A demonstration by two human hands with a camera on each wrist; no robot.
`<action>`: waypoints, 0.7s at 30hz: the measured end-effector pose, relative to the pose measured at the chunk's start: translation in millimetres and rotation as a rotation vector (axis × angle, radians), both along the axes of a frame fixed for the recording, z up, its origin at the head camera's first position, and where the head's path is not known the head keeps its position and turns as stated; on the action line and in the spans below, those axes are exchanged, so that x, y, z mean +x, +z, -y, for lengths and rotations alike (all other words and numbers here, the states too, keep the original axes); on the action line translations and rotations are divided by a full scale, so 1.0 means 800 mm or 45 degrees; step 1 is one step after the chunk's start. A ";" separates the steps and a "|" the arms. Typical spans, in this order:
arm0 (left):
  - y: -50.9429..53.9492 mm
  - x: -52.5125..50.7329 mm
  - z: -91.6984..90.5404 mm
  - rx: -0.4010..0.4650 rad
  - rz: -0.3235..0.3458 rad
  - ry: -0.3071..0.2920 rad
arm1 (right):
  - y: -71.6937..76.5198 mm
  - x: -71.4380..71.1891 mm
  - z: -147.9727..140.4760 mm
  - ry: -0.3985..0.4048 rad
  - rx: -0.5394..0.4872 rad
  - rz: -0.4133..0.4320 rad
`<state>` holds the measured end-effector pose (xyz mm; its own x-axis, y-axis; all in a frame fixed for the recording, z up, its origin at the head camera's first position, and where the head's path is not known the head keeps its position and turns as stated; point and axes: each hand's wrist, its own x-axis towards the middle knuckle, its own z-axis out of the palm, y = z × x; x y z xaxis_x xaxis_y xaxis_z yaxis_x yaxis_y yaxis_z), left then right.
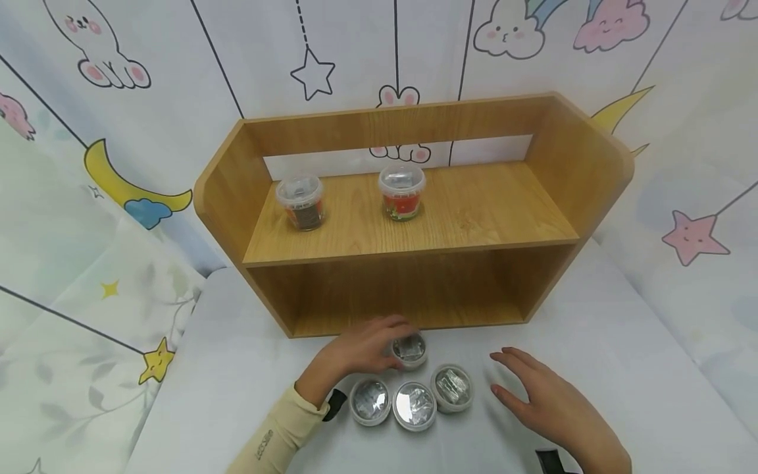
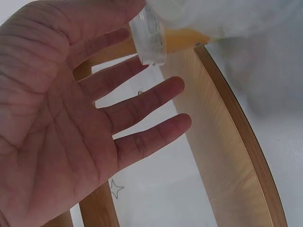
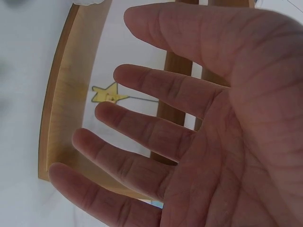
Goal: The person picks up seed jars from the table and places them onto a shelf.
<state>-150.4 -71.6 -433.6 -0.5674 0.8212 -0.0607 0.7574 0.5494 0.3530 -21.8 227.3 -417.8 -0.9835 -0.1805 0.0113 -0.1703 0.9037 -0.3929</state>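
Observation:
In the head view, my left hand (image 1: 370, 345) has its thumb and fingers at opposite sides of a round clear-lidded container (image 1: 410, 349) just in front of the shelf. The left wrist view shows the thumb and fingertips of that hand (image 2: 71, 109) at the container's rim (image 2: 151, 40), other fingers extended. Three similar containers stand nearer me: a left one (image 1: 370, 401), a middle one (image 1: 414, 406) and a right one (image 1: 453, 387). To their right, my right hand (image 1: 551, 401) hovers with fingers spread; its palm (image 3: 208, 142) holds nothing.
A two-level wooden shelf (image 1: 408, 253) stands on the white table (image 1: 237, 368). On its upper level are two lidded cups, one with dark contents (image 1: 304, 212) at left and one with red and green (image 1: 403, 201) near the centre. A patterned curtain (image 1: 177, 39) hangs behind.

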 end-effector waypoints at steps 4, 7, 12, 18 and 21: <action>-0.001 -0.001 -0.004 -0.022 0.007 -0.033 | -0.001 0.001 0.000 0.008 -0.004 -0.023; -0.002 -0.002 -0.007 -0.030 0.018 -0.046 | -0.001 0.002 -0.001 0.011 -0.004 -0.036; -0.002 -0.002 -0.011 -0.029 0.003 -0.070 | 0.001 0.003 0.000 0.000 -0.001 -0.013; 0.003 0.000 -0.013 -0.052 -0.017 -0.068 | 0.001 0.004 0.000 -0.004 -0.001 0.009; 0.014 0.000 -0.013 -0.057 -0.044 -0.063 | 0.002 0.005 -0.001 -0.004 0.000 0.003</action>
